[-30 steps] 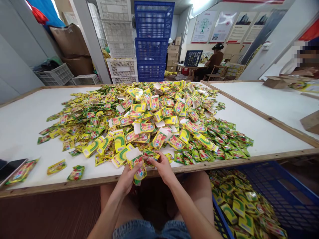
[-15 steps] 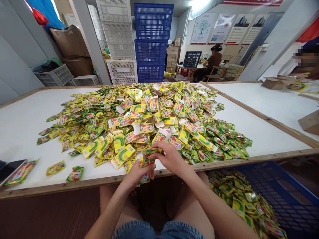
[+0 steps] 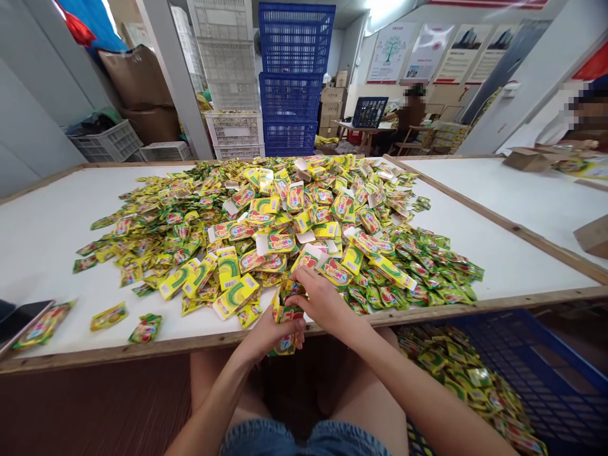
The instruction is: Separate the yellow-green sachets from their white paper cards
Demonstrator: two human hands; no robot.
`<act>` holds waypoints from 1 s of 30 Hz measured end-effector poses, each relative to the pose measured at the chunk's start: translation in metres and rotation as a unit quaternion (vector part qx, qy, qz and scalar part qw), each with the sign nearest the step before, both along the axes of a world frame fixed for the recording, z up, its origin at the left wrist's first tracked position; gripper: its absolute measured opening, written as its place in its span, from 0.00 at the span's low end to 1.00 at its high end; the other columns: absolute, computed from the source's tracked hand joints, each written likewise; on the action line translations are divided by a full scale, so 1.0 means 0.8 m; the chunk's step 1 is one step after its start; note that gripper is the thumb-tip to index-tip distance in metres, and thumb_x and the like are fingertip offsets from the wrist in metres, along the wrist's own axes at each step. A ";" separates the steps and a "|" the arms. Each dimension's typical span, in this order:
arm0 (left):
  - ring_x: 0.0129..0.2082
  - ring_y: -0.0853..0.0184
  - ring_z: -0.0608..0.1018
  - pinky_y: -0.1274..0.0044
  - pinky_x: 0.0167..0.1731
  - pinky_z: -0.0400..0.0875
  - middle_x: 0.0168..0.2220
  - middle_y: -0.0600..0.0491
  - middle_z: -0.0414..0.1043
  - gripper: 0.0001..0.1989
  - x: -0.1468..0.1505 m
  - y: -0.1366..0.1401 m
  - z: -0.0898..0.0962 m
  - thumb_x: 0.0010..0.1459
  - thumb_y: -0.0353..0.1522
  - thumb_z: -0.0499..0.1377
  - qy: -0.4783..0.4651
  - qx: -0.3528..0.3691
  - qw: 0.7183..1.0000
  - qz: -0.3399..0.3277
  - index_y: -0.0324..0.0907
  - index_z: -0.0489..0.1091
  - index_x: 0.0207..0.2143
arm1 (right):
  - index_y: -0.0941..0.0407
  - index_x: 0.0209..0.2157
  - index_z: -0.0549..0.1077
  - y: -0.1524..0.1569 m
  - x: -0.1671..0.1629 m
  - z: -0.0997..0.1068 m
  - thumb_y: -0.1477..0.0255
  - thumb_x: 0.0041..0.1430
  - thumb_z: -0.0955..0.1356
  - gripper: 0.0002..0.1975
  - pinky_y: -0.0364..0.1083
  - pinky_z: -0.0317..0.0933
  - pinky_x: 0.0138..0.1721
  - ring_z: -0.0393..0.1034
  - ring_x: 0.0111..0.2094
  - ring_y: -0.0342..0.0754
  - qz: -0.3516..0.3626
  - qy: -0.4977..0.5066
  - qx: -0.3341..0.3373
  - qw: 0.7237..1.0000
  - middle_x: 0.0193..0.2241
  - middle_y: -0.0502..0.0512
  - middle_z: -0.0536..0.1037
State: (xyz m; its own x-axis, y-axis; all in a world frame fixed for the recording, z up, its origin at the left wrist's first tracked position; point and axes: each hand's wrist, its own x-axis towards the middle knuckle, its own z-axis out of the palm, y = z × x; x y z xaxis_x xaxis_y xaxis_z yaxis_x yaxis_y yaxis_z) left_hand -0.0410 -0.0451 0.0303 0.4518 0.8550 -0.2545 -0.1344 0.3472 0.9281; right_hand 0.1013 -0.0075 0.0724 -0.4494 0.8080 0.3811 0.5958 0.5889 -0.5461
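My left hand (image 3: 272,330) is wrapped round a small yellow and green carton (image 3: 285,346), held upright just over the table's front edge. Above it, my right hand (image 3: 323,300) pinches a small glossy packet (image 3: 291,290) between thumb and fingers, at the carton's upper end. Fingers hide part of both, so how far the packet sits inside cannot be told. Right behind my hands lies a heap of flat yellow cartons (image 3: 228,267), several with white flaps open. Green packets (image 3: 427,269) spread to the right of the heap, and more yellow-green ones (image 3: 166,221) to the left.
A wooden rim (image 3: 142,350) edges the white table. At the left lie a phone (image 3: 23,322) and a few loose packets (image 3: 109,316). Below right, a blue crate (image 3: 546,361) holds many filled yellow packs. Stacked crates (image 3: 297,38) stand behind; a person (image 3: 411,117) sits farther back.
My right hand has brought the packet down from lying level above the carton to a tilt at its upper end. The view has shifted slightly.
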 end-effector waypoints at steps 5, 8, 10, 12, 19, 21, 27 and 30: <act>0.19 0.69 0.72 0.78 0.22 0.66 0.19 0.53 0.71 0.13 -0.002 -0.002 0.001 0.46 0.37 0.63 -0.030 -0.002 0.999 -0.021 0.37 0.67 0.28 | 0.57 0.30 0.66 -0.010 0.004 -0.013 0.72 0.50 0.69 0.07 0.46 0.58 0.38 0.60 0.37 0.49 -0.001 0.038 0.032 0.999 0.33 0.55 0.67; 0.20 0.69 0.73 0.78 0.24 0.66 0.20 0.52 0.72 0.13 -0.002 -0.003 -0.001 0.46 0.37 0.63 -0.040 0.009 0.999 -0.029 0.37 0.67 0.28 | 0.57 0.31 0.69 -0.023 0.011 -0.008 0.72 0.53 0.67 0.04 0.49 0.56 0.45 0.59 0.44 0.51 0.008 0.062 0.036 0.997 0.39 0.58 0.66; 0.20 0.69 0.73 0.78 0.24 0.66 0.20 0.53 0.71 0.14 -0.001 -0.003 -0.005 0.46 0.38 0.63 -0.040 0.017 0.999 -0.025 0.37 0.68 0.30 | 0.56 0.30 0.71 -0.032 0.015 -0.003 0.71 0.55 0.65 0.04 0.52 0.53 0.49 0.56 0.49 0.52 0.023 0.057 0.019 0.998 0.45 0.58 0.65; 0.22 0.67 0.74 0.77 0.26 0.67 0.22 0.53 0.72 0.18 0.001 0.000 -0.012 0.44 0.39 0.63 -0.036 0.033 0.999 -0.006 0.37 0.67 0.35 | 0.56 0.27 0.72 -0.039 0.018 -0.001 0.69 0.56 0.65 0.07 0.53 0.52 0.50 0.55 0.50 0.52 0.047 0.041 -0.013 0.998 0.46 0.57 0.65; 0.40 0.61 0.74 0.72 0.40 0.67 0.40 0.48 0.72 0.22 0.007 0.034 -0.036 0.46 0.40 0.62 0.015 0.121 0.988 0.095 0.39 0.65 0.42 | 0.53 0.49 0.61 -0.033 0.024 -0.026 0.71 0.57 0.63 0.17 0.49 0.58 0.47 0.63 0.46 0.48 0.030 0.186 -0.127 0.974 0.45 0.56 0.69; 0.41 0.62 0.73 0.72 0.42 0.66 0.41 0.49 0.71 0.21 0.005 0.042 -0.041 0.47 0.39 0.61 0.052 0.171 0.977 0.114 0.40 0.63 0.42 | 0.53 0.48 0.59 -0.025 0.020 -0.045 0.71 0.56 0.64 0.17 0.47 0.61 0.43 0.67 0.41 0.47 0.004 0.248 -0.150 0.957 0.41 0.55 0.71; 0.37 0.67 0.75 0.73 0.38 0.69 0.41 0.50 0.69 0.22 -0.003 0.033 -0.058 0.52 0.35 0.58 0.063 0.227 0.953 0.193 0.44 0.53 0.46 | 0.54 0.40 0.61 -0.008 0.001 -0.102 0.70 0.54 0.66 0.12 0.46 0.63 0.38 0.70 0.35 0.46 -0.045 0.327 -0.131 0.935 0.33 0.52 0.74; 0.39 0.66 0.75 0.72 0.40 0.69 0.43 0.49 0.68 0.22 -0.004 0.026 -0.063 0.53 0.33 0.58 0.050 0.236 0.946 0.216 0.45 0.50 0.47 | 0.54 0.40 0.64 -0.007 -0.002 -0.114 0.70 0.55 0.65 0.10 0.46 0.63 0.39 0.70 0.37 0.47 -0.053 0.318 -0.112 0.940 0.35 0.54 0.74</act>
